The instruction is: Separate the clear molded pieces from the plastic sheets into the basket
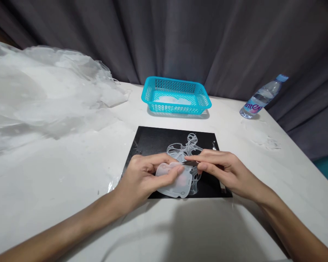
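Observation:
My left hand (pixel 142 174) is closed on a translucent white silicone piece (pixel 175 180), thumb on top, holding it just above a black mat (pixel 153 140). My right hand (pixel 221 167) pinches a thin dark tool (pixel 191 163) between thumb and forefinger, its tip at the piece's upper edge. A tangle of thin clear silicone trimmings (pixel 184 147) lies on the mat just behind the piece, and some strands hang from its right side.
A turquoise mesh basket (pixel 200 98) with pale pieces inside stands behind the mat. A heap of clear plastic bags (pixel 43 91) covers the table's left side. A water bottle (pixel 262 96) stands at the far right by clear scraps (pixel 265 140). Grey curtains hang behind.

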{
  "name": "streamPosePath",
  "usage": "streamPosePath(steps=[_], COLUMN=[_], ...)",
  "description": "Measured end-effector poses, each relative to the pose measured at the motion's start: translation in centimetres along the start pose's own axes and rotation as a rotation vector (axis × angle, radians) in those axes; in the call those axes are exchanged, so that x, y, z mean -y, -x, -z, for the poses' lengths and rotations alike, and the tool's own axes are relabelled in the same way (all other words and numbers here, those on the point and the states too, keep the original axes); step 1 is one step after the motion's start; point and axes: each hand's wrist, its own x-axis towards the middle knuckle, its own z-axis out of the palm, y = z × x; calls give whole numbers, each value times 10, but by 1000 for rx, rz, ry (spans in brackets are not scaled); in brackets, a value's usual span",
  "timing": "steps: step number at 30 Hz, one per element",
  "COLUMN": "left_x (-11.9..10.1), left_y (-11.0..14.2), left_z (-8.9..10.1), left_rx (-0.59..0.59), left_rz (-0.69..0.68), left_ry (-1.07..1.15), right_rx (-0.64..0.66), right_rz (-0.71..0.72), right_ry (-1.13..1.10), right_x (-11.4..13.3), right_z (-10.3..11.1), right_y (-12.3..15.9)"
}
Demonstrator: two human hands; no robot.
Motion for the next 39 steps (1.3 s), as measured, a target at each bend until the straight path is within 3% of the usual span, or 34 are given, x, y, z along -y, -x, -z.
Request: streamPosePath(steps=[39], left_x=[2], left_y=[-1], left_z=[-2], left_rx=[-15], left_rz=[-38], left_ry=[41], right_rx=[-58], right_rz=[-7], right_ry=[-36], right_x=[5], right_z=[1], right_y=[0])
